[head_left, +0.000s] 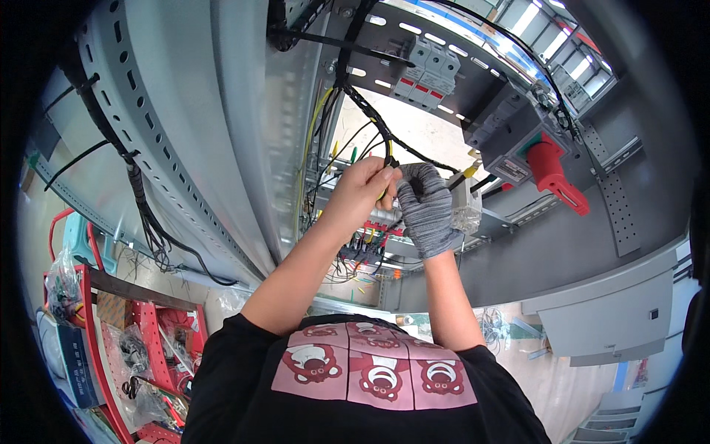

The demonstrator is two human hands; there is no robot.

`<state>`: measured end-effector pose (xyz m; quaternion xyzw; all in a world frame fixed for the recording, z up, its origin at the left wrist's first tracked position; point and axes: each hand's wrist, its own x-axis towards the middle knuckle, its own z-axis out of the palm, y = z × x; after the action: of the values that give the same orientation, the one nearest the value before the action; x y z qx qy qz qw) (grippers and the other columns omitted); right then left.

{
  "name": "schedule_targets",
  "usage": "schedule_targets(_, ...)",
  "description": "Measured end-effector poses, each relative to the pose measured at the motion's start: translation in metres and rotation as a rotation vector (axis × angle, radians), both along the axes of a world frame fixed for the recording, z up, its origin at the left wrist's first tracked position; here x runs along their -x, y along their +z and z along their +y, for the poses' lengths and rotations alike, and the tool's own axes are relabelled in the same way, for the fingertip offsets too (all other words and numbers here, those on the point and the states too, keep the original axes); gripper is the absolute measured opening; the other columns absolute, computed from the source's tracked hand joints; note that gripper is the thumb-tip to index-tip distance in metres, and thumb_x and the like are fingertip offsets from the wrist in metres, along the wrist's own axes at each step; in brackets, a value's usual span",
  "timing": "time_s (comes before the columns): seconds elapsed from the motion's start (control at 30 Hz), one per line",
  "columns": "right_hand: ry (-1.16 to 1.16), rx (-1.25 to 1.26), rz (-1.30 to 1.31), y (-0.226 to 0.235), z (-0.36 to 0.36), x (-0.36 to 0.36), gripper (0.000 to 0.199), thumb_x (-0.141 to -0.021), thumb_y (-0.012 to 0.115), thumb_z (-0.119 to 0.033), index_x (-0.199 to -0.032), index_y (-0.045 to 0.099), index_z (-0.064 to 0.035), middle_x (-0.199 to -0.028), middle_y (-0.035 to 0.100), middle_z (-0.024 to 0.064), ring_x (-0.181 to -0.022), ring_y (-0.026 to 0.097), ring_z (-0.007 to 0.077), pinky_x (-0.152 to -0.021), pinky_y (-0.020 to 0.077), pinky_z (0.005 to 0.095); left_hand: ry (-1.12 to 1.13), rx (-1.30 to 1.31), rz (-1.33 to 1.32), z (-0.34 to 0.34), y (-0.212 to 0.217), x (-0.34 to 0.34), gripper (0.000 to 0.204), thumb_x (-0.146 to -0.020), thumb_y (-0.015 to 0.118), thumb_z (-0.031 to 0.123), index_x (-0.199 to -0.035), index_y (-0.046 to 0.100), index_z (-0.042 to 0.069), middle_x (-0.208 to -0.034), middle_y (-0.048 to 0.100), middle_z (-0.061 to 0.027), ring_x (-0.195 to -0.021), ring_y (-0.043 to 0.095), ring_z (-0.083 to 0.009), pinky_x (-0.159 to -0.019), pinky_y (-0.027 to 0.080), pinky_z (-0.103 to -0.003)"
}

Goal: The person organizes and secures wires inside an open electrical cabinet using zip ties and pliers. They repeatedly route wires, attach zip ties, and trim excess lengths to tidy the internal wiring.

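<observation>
Yellow wire [387, 172], pinched between your two hands at the middle of the open electrical cabinet [222, 133]. Your left hand [360, 186] was bare, its fingers curled shut with the fingertips closed on the wire. Your right hand [427, 209] wore a grey knitted glove; its fingers were bent inward against the same wire, touching the left hand's fingertips, though how firmly it gripped could not be told. The wire ran up from the hands into a black cable bundle [370, 111] that climbed toward the top of the cabinet. Just below the hands sat a row of terminal blocks [370, 244] with red and dark wires fanning out beneath it. Above and to the right of the hands, a row of grey fuse holders [429, 70] with red marks was mounted on a perforated rail. Farther right of the hands stood a grey switch unit with a red handle [555, 174] angled down to the right. Left of the hands, a long perforated grey rail [148, 126] crossed the cabinet side, with black cables tied along it. Well below and left of the hands, a red rack [140, 348] held clear bags of small parts. Your black shirt with a pink printed panel [370, 370] filled the lower edge.
</observation>
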<state>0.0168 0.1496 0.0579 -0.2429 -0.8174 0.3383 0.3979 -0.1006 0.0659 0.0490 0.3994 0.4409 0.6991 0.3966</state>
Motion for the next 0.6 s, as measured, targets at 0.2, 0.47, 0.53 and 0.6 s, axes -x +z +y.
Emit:
schedule_targets(0.2, 0.225, 0.067, 0.039, -0.013, 0.006, 0.000, 0.019, -0.086, 0.056, -0.005, -0.104, 0.059, 0.0003, -0.091, 0.059, 0.0125, -0.084, 0.057, 0.0235, -0.079, 0.0458, 0.0308, 0.273, 0.072, 0.484, -0.010, 0.008, -0.009, 0.028, -0.100, 0.037, 0.021, -0.099, 0.053, -0.003, -0.077, 0.058, -0.0075, -0.068, 0.055, -0.0136, -0.065, 0.046, -0.029)
schedule_targets(0.47, 0.111, 0.080, 0.037, 0.000, 0.003, 0.007, 0.014, -0.085, 0.061, -0.010, -0.093, 0.065, 0.0014, -0.084, 0.058, 0.0138, -0.080, 0.055, 0.0280, -0.076, 0.0449, 0.0341, 0.317, 0.077, 0.712, -0.021, 0.018, -0.008, 0.021, -0.094, 0.044, 0.018, -0.089, 0.047, -0.002, -0.079, 0.057, -0.0250, -0.081, 0.056, -0.0429, -0.071, 0.042, -0.049)
schedule_targets(0.53, 0.095, 0.082, 0.058, -0.001, 0.004, 0.011, 0.015, -0.086, 0.062, -0.011, -0.094, 0.064, 0.0017, -0.085, 0.060, 0.0137, -0.080, 0.057, 0.0252, -0.075, 0.0455, 0.0330, 0.347, 0.069, 0.789, -0.022, 0.018, -0.005, 0.022, -0.094, 0.043, 0.019, -0.088, 0.046, -0.002, -0.079, 0.058, -0.0262, -0.078, 0.057, -0.0441, -0.069, 0.042, -0.051)
schedule_targets(0.6, 0.047, 0.168, 0.124, 0.002, 0.003, 0.018, 0.016, -0.086, 0.062, -0.012, -0.095, 0.064, 0.0019, -0.085, 0.062, 0.0132, -0.077, 0.057, 0.0221, -0.073, 0.0459, 0.0313, 0.341, 0.086, 0.815, -0.022, 0.020, -0.008, 0.023, -0.095, 0.043, 0.020, -0.088, 0.047, -0.002, -0.077, 0.058, -0.0258, -0.075, 0.057, -0.0445, -0.068, 0.042, -0.052)
